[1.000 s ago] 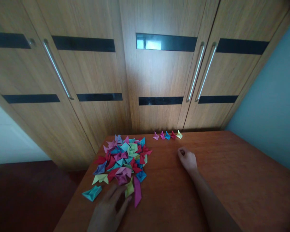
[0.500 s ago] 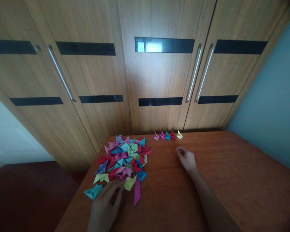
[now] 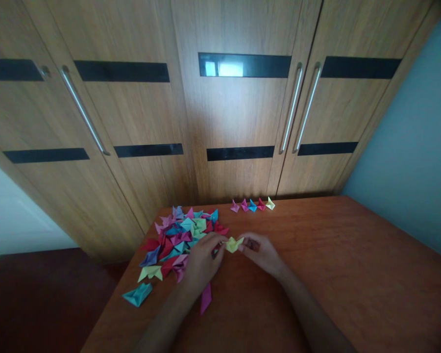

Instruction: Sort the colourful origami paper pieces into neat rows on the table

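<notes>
A small yellow folded paper piece [image 3: 232, 244] is held between my two hands, above the middle of the table. The fingertips of my left hand [image 3: 206, 257] pinch its left end. On the other side, my right hand [image 3: 261, 252] grips its right end with thumb and fingers. Beside and partly behind my left hand lies a pile of coloured folded papers [image 3: 176, 239] in red, pink, blue and green. A teal piece [image 3: 137, 294] lies apart at the pile's near left, and a magenta piece [image 3: 206, 298] sticks out below my left wrist.
Several small folded papers stand in a row near the far edge of the brown table [image 3: 338, 274]: pink ones, a blue one [image 3: 253, 205], a red one and a pale yellow one [image 3: 270, 204]. Behind the table rises a wooden wardrobe [image 3: 238, 181] with metal handles.
My left hand has lifted the yellow piece from the pile's near side and moved right and away from me. My right hand has come left and a little nearer, and now holds it too.
</notes>
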`<action>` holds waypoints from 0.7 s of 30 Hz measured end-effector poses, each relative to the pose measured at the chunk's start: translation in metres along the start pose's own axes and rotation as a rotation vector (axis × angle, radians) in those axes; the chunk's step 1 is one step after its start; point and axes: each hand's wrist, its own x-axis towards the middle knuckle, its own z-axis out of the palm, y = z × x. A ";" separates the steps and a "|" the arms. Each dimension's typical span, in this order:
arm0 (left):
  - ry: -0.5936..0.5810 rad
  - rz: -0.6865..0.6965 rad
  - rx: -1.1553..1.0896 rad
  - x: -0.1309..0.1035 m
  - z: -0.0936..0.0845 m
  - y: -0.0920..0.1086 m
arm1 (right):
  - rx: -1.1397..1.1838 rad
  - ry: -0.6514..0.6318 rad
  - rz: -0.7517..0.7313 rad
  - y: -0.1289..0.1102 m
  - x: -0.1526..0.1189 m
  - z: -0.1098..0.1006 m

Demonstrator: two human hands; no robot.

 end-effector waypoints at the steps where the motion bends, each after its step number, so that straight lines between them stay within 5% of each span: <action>1: -0.006 -0.003 -0.002 0.001 0.004 -0.002 | -0.011 0.010 0.003 0.000 0.000 0.000; 7: 0.033 -0.071 0.012 -0.009 0.014 -0.010 | -0.099 0.181 0.018 0.017 0.005 -0.016; 11: -0.038 -0.058 -0.037 -0.019 0.016 -0.004 | -0.289 0.418 0.098 0.038 0.005 -0.051; 15: -0.146 -0.060 -0.113 -0.026 0.020 0.009 | -0.607 0.639 0.335 0.056 0.003 -0.093; 21: -0.257 -0.046 -0.137 -0.031 0.023 0.022 | -0.977 0.576 0.722 0.068 0.008 -0.125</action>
